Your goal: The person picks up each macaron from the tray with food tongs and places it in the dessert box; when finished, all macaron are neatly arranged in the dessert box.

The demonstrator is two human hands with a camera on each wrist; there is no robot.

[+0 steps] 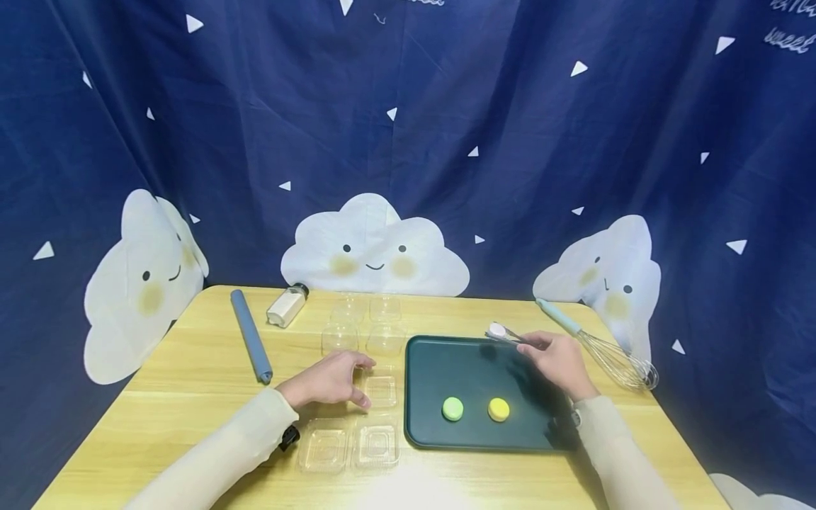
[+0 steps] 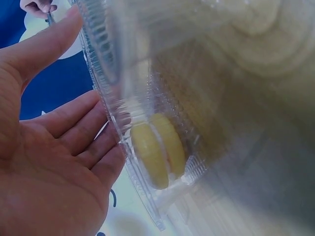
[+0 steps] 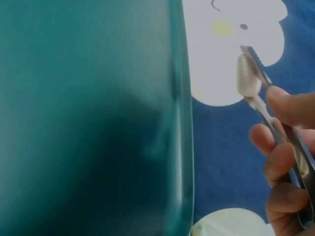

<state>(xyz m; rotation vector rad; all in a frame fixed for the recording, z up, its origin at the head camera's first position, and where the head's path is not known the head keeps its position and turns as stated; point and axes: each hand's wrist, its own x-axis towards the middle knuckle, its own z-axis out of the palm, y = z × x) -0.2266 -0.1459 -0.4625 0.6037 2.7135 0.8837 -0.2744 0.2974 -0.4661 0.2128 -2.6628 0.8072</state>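
My right hand [image 1: 557,361] grips metal tongs [image 3: 295,147] above the tray's far right part. A white macaron [image 3: 246,78] is pinched between their toothed tips. My left hand [image 1: 328,381] has its thumb and fingers spread beside a clear plastic box [image 1: 381,391]; whether they touch it I cannot tell. Through clear plastic in the left wrist view shows a yellow macaron [image 2: 157,150] with pale filling; whether it lies inside a box is unclear. A green macaron [image 1: 452,409] and a yellow macaron [image 1: 499,409] rest on the dark green tray [image 1: 472,443].
More clear boxes [image 1: 325,448] stand near the front and toward the back of the wooden table [image 1: 185,425]. Left of them lie a blue-grey rolling pin [image 1: 251,338] and a black-capped jar [image 1: 287,306] of white contents. A whisk [image 1: 602,347] lies right of the tray.
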